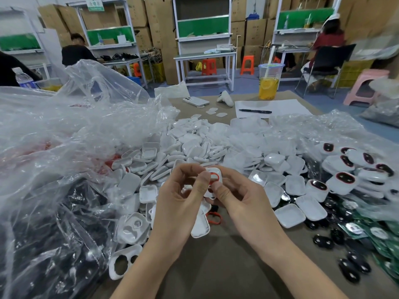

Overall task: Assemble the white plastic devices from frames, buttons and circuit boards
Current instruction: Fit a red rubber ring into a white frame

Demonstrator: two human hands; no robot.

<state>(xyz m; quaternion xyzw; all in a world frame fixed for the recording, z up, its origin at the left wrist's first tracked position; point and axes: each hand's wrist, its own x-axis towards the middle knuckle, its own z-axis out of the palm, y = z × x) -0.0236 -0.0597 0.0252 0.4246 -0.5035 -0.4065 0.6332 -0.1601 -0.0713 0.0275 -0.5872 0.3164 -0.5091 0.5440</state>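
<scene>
- Head view, step in hand: the person is fitting a red ring (pixel 214 177) into the opening of a white frame (pixel 216 170), which is being held up between both hands just above the table (pixel 226 266). I judge this an early step for this unit, with no button or board showing in it yet.
- Head view, next move: it is likely calling for even pressure round the ring until it sits flush. A reach to the black buttons (pixel 350 265) and green circuit boards (pixel 386 236) at the right would follow.
- Head view, pose: the left hand (pixel 183 199) is pinching the red ring, thumb curled over it. The right hand (pixel 239 199) is gripping the white frame from the right, thumb at its lower edge; the fingers behind are hidden.
- Head view, stock: a spare ring (pixel 214 218) is lying on the table below the hands. Finished devices (pixel 343 180) are lying well to the right.
</scene>
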